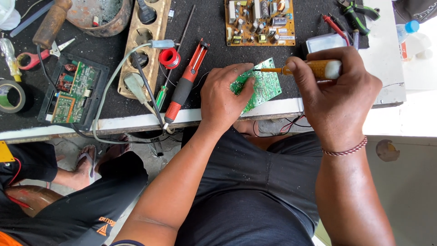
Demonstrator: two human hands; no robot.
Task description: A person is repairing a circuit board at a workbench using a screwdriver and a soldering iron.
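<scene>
Left hand [225, 98] pins my small green circuit board [261, 86] flat at the worktop [136, 122] edge, steadying it; right hand [334, 91] is closed around the yellow-handled tool [314, 69], tip on the board. Red desoldering pump [186, 84] lies just left.

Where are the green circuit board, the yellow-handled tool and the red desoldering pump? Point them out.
green circuit board [264, 86]: head view, bare solder side.
yellow-handled tool [325, 69]: head view, handle.
red desoldering pump [184, 86]: head view, dark grip.
</scene>
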